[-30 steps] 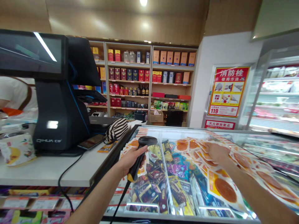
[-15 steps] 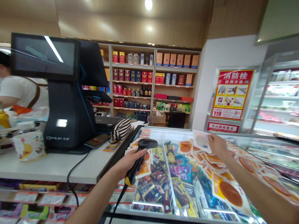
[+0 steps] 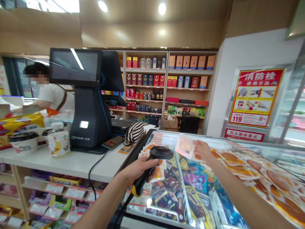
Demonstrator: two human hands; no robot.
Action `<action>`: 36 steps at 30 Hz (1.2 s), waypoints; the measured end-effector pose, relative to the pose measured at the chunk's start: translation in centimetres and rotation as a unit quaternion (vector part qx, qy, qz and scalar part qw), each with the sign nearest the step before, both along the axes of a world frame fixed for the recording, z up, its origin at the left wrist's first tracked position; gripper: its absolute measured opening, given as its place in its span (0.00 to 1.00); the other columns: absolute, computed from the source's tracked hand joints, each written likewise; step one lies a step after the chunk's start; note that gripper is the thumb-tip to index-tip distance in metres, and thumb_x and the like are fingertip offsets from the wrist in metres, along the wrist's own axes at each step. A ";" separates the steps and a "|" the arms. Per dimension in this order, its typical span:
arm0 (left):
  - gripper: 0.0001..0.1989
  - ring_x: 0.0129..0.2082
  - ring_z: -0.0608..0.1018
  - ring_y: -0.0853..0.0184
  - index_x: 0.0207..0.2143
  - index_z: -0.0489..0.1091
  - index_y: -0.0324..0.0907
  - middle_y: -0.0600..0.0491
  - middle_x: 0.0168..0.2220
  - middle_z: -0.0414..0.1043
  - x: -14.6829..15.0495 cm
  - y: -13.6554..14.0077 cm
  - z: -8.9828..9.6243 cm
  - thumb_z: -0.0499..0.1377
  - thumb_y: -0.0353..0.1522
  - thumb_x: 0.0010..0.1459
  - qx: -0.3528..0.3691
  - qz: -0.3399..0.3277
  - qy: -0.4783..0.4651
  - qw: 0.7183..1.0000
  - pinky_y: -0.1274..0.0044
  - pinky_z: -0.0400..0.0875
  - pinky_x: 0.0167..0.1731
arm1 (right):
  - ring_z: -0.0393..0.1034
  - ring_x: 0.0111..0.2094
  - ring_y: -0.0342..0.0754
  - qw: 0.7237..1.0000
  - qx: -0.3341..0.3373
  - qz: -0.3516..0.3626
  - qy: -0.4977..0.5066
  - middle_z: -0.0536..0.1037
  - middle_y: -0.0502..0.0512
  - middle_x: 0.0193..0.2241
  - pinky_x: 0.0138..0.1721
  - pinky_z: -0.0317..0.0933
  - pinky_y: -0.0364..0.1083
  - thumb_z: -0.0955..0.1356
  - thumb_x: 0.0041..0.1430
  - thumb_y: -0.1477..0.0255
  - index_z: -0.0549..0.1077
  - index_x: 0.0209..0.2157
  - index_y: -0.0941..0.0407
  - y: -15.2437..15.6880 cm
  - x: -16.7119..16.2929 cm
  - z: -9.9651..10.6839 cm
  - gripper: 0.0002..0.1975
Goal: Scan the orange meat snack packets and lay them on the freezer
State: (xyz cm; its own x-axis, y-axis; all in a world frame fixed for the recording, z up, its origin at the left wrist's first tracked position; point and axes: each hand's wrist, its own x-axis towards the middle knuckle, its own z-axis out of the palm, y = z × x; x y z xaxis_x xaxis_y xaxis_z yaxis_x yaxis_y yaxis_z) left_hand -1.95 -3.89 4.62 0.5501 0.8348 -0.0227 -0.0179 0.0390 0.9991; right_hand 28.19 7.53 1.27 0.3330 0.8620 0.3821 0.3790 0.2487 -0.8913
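My left hand (image 3: pixel 140 168) is wrapped around the handle of a black barcode scanner (image 3: pixel 160 152) with a yellow-tipped base and a cable. Its head is tilted toward the right. In my right hand (image 3: pixel 202 150), a pale, flat food packet (image 3: pixel 184 147) is pinched at its edge, with a barcode on the side facing me. The packet is a short way right of the scanner head, not touching it. Both are above a glass-topped freezer (image 3: pixel 164 208). Orange and white food packets (image 3: pixel 231 159) lie spread over the glass at the right.
On the white counter (image 3: pixel 100 168) at the left stand a black cash register (image 3: pixel 89 117), a lidded cup (image 3: pixel 23 141), a phone (image 3: pixel 115 142) and a striped pouch (image 3: pixel 133 133). Boxes and bottles fill shelves (image 3: pixel 146 70) behind. A person in white (image 3: pixel 56 97) stands beyond the register.
My right hand has brought the packet leftward, closer to the scanner, and its barcode side shows more plainly. The view has turned left, so more of the counter and the person shows.
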 end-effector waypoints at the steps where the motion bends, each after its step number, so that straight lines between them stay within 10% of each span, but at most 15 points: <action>1: 0.15 0.13 0.62 0.78 0.23 0.62 0.37 0.58 0.15 0.61 0.0 -0.1 0.1 0.54 0.42 0.45 0.005 -0.003 0.002 1.000 0.83 0.54 0.14 | 0.66 0.17 0.43 1.000 0.000 -0.004 -0.004 0.70 0.49 0.14 0.16 0.60 0.41 0.61 0.47 0.67 0.67 0.24 0.57 0.1 -0.1 0.0 0.09; 18: 0.17 0.14 0.63 0.77 0.24 0.60 0.38 0.59 0.18 0.61 -4.5 0.9 -0.2 0.55 0.44 0.43 -0.017 0.165 -0.004 0.986 0.83 0.57 0.15 | 0.66 0.29 0.50 0.975 0.007 -0.097 -0.198 0.74 0.56 0.22 0.29 0.55 0.44 0.55 0.50 0.66 0.71 0.26 0.57 1.7 -6.6 -0.6 0.16; 29: 0.18 0.14 0.64 0.77 0.24 0.61 0.38 0.59 0.15 0.62 -8.5 0.7 -0.7 0.57 0.45 0.41 -0.051 0.279 0.008 0.959 0.84 0.57 0.14 | 0.67 0.36 0.44 0.923 0.100 0.144 -0.341 0.75 0.52 0.35 0.38 0.57 0.43 0.55 0.54 0.73 0.71 0.36 0.55 0.5 -16.4 -3.7 0.15; 36: 0.17 0.13 0.63 0.77 0.22 0.61 0.38 0.59 0.14 0.61 -7.8 1.0 -1.0 0.56 0.45 0.42 -0.078 0.276 0.013 0.958 0.84 0.58 0.13 | 0.66 0.37 0.42 0.882 0.083 0.168 -0.434 0.74 0.50 0.35 0.39 0.57 0.41 0.57 0.53 0.70 0.70 0.34 0.54 -0.2 -14.6 -3.7 0.13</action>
